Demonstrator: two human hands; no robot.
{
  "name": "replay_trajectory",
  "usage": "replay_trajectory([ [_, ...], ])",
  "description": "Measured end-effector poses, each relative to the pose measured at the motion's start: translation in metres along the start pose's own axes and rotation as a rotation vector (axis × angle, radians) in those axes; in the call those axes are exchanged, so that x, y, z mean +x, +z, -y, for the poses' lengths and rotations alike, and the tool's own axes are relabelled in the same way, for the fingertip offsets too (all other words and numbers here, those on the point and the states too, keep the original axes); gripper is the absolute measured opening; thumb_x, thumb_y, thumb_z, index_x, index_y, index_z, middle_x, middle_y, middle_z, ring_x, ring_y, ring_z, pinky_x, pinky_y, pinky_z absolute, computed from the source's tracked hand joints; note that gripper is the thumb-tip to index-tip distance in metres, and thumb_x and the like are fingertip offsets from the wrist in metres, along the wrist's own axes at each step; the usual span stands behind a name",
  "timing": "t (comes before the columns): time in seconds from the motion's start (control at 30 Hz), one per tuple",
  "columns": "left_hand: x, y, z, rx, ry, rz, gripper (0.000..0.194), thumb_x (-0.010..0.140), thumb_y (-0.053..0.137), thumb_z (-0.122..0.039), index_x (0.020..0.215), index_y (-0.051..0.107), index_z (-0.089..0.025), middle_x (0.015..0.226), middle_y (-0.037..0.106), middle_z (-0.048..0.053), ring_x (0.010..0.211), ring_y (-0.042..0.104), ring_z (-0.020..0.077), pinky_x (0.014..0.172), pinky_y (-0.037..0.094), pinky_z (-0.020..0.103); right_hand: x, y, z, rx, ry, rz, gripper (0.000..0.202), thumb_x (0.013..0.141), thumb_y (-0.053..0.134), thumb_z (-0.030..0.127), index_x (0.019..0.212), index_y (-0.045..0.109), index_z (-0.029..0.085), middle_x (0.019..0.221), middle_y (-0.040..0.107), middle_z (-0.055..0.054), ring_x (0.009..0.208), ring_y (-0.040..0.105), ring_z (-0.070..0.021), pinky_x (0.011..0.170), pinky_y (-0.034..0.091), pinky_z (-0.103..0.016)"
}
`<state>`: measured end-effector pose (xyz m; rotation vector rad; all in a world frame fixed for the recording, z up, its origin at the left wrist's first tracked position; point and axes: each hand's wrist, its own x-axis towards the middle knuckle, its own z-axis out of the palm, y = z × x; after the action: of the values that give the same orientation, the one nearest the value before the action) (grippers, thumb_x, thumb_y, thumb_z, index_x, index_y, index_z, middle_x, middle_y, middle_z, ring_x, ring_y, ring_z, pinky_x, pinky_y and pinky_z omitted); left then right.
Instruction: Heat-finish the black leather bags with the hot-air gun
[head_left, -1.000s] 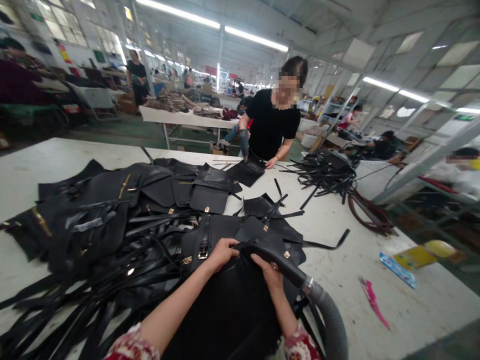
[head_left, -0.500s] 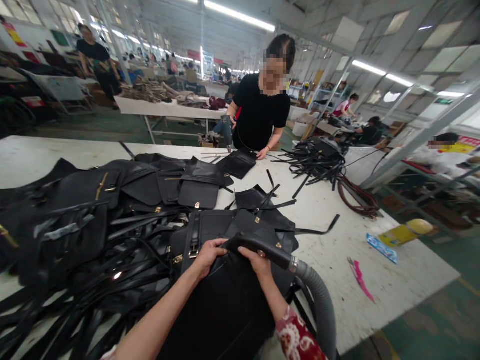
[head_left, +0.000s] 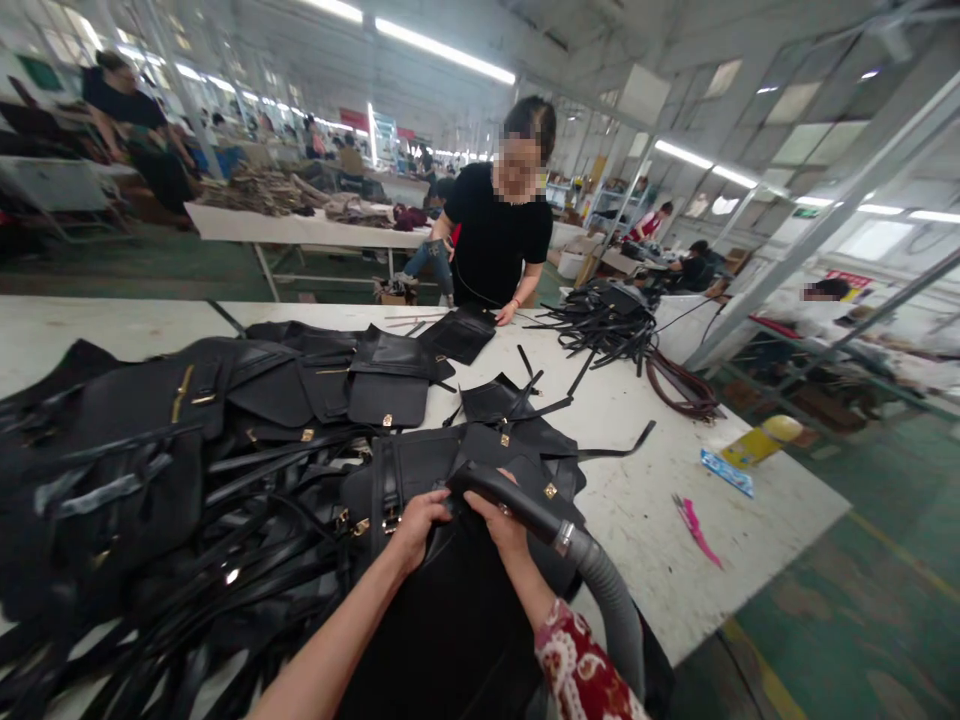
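Observation:
My left hand [head_left: 420, 528] pinches the top edge of a black leather bag [head_left: 442, 620] lying in front of me. My right hand [head_left: 501, 522] is closed round a black hose nozzle [head_left: 517, 498], and its fingertips are close to the same bag edge. From the nozzle a grey corrugated hose [head_left: 611, 580] curves down past my right sleeve. The nozzle's tip lies close to my left fingertips; the exact spot beneath it is hidden. Just beyond, several black bags with gold clasps, such as one flap bag [head_left: 386, 390], overlap on the white table [head_left: 637, 500].
Black straps [head_left: 180, 590] heap at left. Across the table a co-worker [head_left: 495, 235] holds a tool [head_left: 441, 270] over a black piece [head_left: 466, 335]. At right lie black strapped pieces [head_left: 600, 318], brown straps [head_left: 679, 385], a yellow can [head_left: 765, 442], a blue packet [head_left: 727, 473] and pink snips [head_left: 697, 530].
The whole scene has shifted left as my view turned right. Both hands stay at the bag's edge, with the nozzle lying at a slightly steeper slant. The co-worker's head is bent lower.

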<state>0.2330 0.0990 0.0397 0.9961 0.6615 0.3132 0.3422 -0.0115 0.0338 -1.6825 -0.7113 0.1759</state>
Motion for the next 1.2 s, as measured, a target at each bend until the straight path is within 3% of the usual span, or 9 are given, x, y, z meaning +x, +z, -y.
replay_trajectory([
  [0.2,-0.011,-0.001,0.001,-0.001,0.04,0.044,0.038,0.044,0.054,-0.013,0.075,0.075,-0.014,0.067,0.071,0.003,0.061,0.062,0.0187,0.064,0.046,0.03,-0.021,-0.004,-0.003,0.067,0.011,0.059,0.023,0.068,0.074,0.035,0.087,0.068,0.024,0.089,0.067,0.0,0.09,0.062,-0.0228,0.089,0.047,-0.035],
  [0.37,-0.013,0.004,0.007,0.023,0.059,-0.032,0.024,0.048,0.062,-0.017,0.069,0.074,-0.015,0.062,0.07,0.003,0.059,0.062,0.0191,0.066,0.047,0.031,-0.008,0.017,-0.005,0.137,-0.003,0.063,0.017,0.07,0.072,0.035,0.081,0.067,0.023,0.082,0.067,0.0,0.085,0.062,-0.0222,0.091,0.046,-0.036],
  [0.43,-0.013,0.009,0.007,0.069,0.069,-0.073,0.019,0.051,0.069,-0.025,0.067,0.073,-0.015,0.062,0.07,0.004,0.06,0.063,0.02,0.068,0.048,0.032,-0.002,0.016,-0.002,0.146,-0.03,0.036,0.02,0.069,0.072,0.036,0.083,0.068,0.022,0.081,0.067,0.0,0.083,0.063,-0.0222,0.089,0.048,-0.036],
  [0.53,-0.014,0.015,0.004,0.161,0.09,-0.184,0.023,0.055,0.073,-0.038,0.06,0.071,-0.015,0.058,0.069,0.005,0.055,0.061,0.0196,0.063,0.047,0.032,-0.002,-0.008,0.001,0.137,-0.04,-0.036,0.029,0.066,0.075,0.039,0.088,0.068,0.023,0.087,0.069,-0.002,0.086,0.063,-0.0237,0.088,0.049,-0.037],
  [0.63,-0.018,0.013,0.001,0.219,0.132,-0.342,0.021,0.055,0.072,-0.037,0.05,0.067,-0.016,0.05,0.065,0.002,0.051,0.057,0.0193,0.058,0.045,0.032,-0.01,-0.045,-0.006,0.102,0.003,-0.055,0.032,0.064,0.077,0.042,0.089,0.068,0.023,0.089,0.07,-0.002,0.087,0.064,-0.0244,0.088,0.05,-0.039],
  [0.77,-0.026,-0.006,0.003,0.231,0.202,-0.59,0.01,0.053,0.068,-0.028,0.051,0.068,-0.019,0.06,0.069,0.002,0.072,0.063,0.0242,0.074,0.048,0.034,-0.024,-0.085,-0.023,0.073,0.083,-0.077,0.043,0.062,0.078,0.045,0.097,0.067,0.021,0.095,0.07,-0.004,0.09,0.064,-0.0247,0.093,0.047,-0.041],
  [0.9,-0.028,-0.029,0.01,0.206,0.232,-0.776,0.008,0.049,0.065,-0.025,0.054,0.068,-0.02,0.065,0.071,0.004,0.083,0.064,0.0266,0.087,0.046,0.04,-0.039,-0.108,-0.026,0.106,0.119,-0.014,0.044,0.065,0.077,0.044,0.101,0.066,0.022,0.096,0.069,-0.004,0.089,0.064,-0.0235,0.092,0.047,-0.042],
  [1.0,-0.026,-0.039,0.014,0.174,0.27,-0.808,0.013,0.049,0.061,-0.026,0.056,0.068,-0.018,0.066,0.071,0.005,0.084,0.065,0.0262,0.088,0.046,0.041,-0.055,-0.121,-0.016,0.108,0.115,0.077,0.036,0.069,0.075,0.04,0.1,0.067,0.024,0.092,0.069,-0.002,0.088,0.064,-0.0233,0.092,0.047,-0.042],
  [1.2,-0.031,-0.044,0.016,0.164,0.306,-0.692,0.02,0.048,0.06,-0.026,0.061,0.072,-0.017,0.074,0.073,0.006,0.085,0.064,0.0272,0.09,0.045,0.041,-0.095,-0.13,-0.006,0.083,0.068,0.216,0.038,0.072,0.072,0.028,0.109,0.064,0.028,0.107,0.064,-0.004,0.103,0.06,-0.0247,0.095,0.045,-0.039],
])
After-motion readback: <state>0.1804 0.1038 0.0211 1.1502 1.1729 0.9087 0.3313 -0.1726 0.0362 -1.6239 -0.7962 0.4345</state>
